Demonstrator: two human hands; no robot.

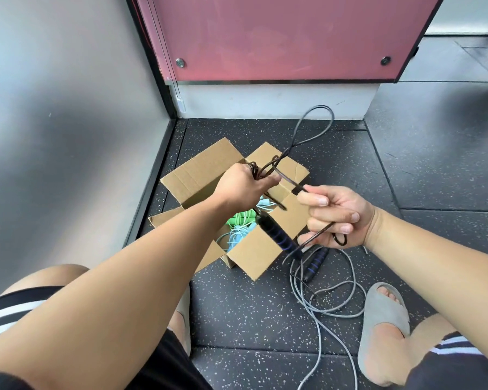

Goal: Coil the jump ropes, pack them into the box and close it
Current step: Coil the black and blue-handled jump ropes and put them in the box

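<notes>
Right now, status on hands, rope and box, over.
Left hand gripping dark rope coils above open box. Right hand pinching same rope. Grey cord loose on floor by slipper, possible snag.

The cardboard box [254,254] stands open on the floor mat, close to the wall, with its flaps spread out. Inside lie a green rope [238,219] and a pale blue rope [235,235], both bundled. The dark rope [286,180] is partly coiled in my left hand [243,187]. Its black handle [275,235] with blue rings hangs below, over the box. One strand crosses to my right hand [338,212], which pinches it. Loose grey cord [321,313] and a second handle [316,263] lie on the mat by the box's right corner, probably part of the same rope.
</notes>
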